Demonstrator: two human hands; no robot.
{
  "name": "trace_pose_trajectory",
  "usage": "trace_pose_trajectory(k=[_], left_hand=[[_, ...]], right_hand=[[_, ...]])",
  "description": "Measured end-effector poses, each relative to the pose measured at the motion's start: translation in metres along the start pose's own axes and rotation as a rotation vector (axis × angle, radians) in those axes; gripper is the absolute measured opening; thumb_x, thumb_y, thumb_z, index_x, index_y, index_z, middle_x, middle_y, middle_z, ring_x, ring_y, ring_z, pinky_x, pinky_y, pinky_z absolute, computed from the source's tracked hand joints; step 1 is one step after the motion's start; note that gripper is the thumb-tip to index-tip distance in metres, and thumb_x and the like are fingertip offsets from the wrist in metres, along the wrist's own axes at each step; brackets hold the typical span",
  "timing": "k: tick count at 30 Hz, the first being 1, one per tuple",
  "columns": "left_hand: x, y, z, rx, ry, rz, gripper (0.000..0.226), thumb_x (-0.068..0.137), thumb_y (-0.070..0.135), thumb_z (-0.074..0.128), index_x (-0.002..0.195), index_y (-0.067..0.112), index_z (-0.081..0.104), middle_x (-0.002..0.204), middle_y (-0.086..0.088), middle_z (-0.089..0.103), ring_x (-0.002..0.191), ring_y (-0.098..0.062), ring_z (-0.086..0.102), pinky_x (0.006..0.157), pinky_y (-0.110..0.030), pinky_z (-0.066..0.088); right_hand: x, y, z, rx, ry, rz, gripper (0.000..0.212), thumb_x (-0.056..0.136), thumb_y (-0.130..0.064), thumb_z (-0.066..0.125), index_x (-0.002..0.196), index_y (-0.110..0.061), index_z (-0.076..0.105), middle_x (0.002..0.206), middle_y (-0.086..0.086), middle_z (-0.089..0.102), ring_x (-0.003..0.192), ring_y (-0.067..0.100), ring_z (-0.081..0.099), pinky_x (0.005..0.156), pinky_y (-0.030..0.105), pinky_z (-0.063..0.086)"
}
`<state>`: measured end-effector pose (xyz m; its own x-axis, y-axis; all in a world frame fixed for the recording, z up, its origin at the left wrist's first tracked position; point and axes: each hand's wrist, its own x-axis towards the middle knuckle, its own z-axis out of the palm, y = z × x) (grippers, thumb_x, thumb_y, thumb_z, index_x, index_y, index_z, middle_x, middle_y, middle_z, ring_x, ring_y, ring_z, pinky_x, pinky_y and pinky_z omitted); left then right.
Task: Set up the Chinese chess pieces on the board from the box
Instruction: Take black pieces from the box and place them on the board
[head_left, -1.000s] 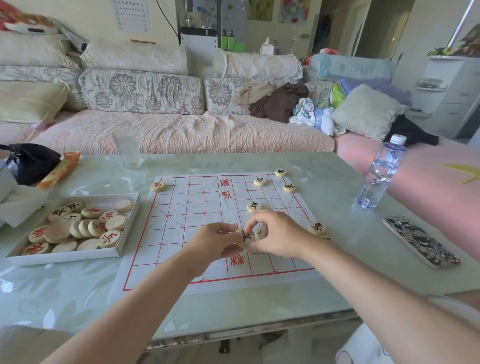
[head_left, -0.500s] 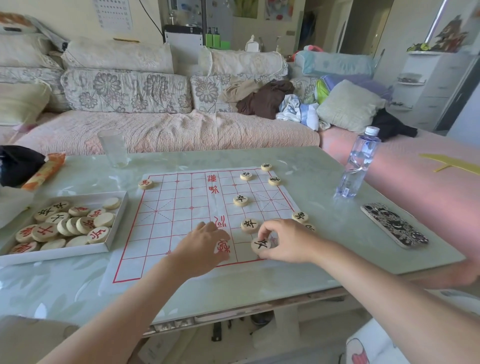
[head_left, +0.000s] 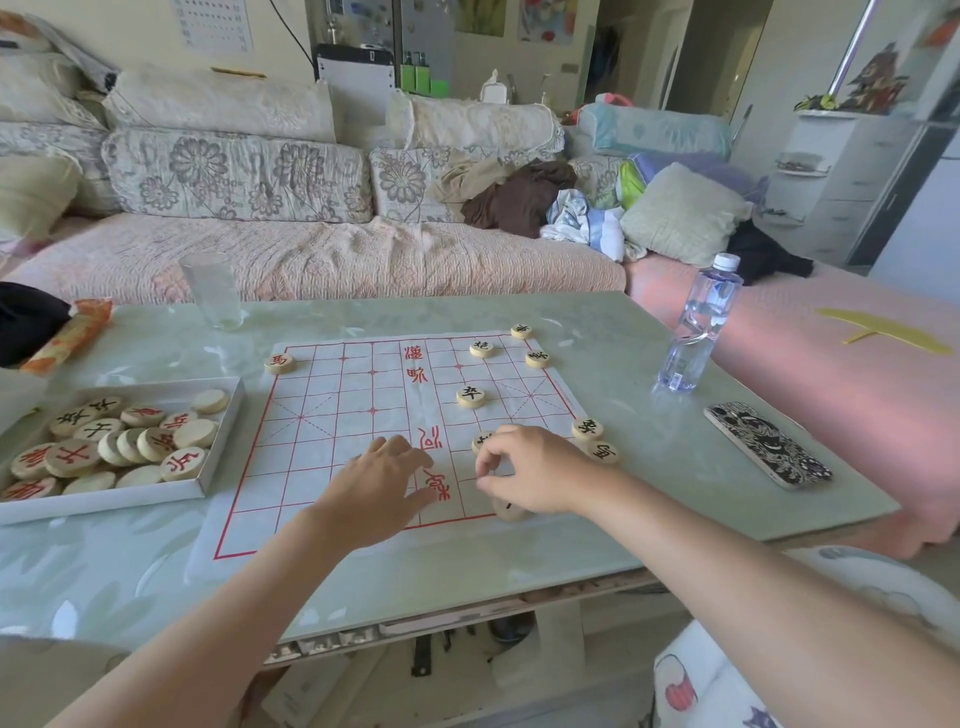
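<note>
Placing the black-lettered pieces looks like the step in hand. Our right hand hovers, fingers curled, over a round pale wooden piece lying at the near edge of the white paper board with red grid lines; whether they grip it we cannot tell. Our left hand lies slack over the board, holding nothing. Next, we judge, one hand must fetch another disc from the shallow white cardboard box. Nine discs sit on the board: eight black-lettered, and one red-lettered disc at the far-left corner. At least sixteen show in the box, overlapping. Beyond: one patterned phone, one clear plastic bottle, one glass.
</note>
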<state>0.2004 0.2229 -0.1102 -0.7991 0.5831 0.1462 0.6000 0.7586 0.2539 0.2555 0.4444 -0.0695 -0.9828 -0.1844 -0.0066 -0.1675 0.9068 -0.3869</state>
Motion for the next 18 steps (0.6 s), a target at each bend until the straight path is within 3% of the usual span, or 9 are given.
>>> trace_pose_trajectory(k=[6, 10, 13, 18], left_hand=[[0.0, -0.034, -0.023, -0.079, 0.092, -0.095, 0.042, 0.091, 0.046, 0.056, 0.128, 0.027, 0.052, 0.111, 0.008, 0.055, 0.108, -0.013, 0.047, 0.087, -0.03, 0.045], [-0.004, -0.073, -0.048, -0.06, 0.125, -0.183, 0.042, 0.091, 0.045, 0.055, 0.129, 0.027, 0.049, 0.109, 0.008, 0.057, 0.103, -0.013, 0.048, 0.084, -0.03, 0.044], [-0.011, -0.11, -0.07, -0.039, 0.159, -0.267, 0.04, 0.089, 0.044, 0.057, 0.125, 0.027, 0.052, 0.105, 0.007, 0.058, 0.104, -0.017, 0.053, 0.085, -0.035, 0.046], [-0.037, -0.187, -0.109, -0.007, 0.228, -0.435, 0.04, 0.089, 0.037, 0.057, 0.125, 0.022, 0.054, 0.108, 0.0, 0.06, 0.104, -0.023, 0.054, 0.086, -0.035, 0.044]], right_hand=[[0.036, -0.044, 0.01, 0.089, 0.018, -0.071, 0.006, 0.09, -0.033, 0.064, 0.093, -0.031, 0.069, 0.105, -0.014, 0.063, 0.1, 0.008, 0.057, 0.089, 0.032, 0.048], [0.073, -0.083, 0.028, 0.175, 0.016, -0.102, 0.011, 0.091, -0.031, 0.063, 0.099, -0.029, 0.07, 0.105, -0.014, 0.065, 0.088, 0.001, 0.057, 0.089, 0.03, 0.05], [0.106, -0.116, 0.043, 0.208, -0.003, -0.121, 0.014, 0.091, -0.028, 0.063, 0.103, -0.025, 0.069, 0.107, -0.01, 0.066, 0.102, 0.01, 0.06, 0.095, 0.032, 0.048], [0.161, -0.175, 0.066, 0.176, -0.044, -0.185, 0.012, 0.09, -0.026, 0.063, 0.101, -0.026, 0.068, 0.106, -0.009, 0.069, 0.102, 0.015, 0.063, 0.094, 0.037, 0.051]])
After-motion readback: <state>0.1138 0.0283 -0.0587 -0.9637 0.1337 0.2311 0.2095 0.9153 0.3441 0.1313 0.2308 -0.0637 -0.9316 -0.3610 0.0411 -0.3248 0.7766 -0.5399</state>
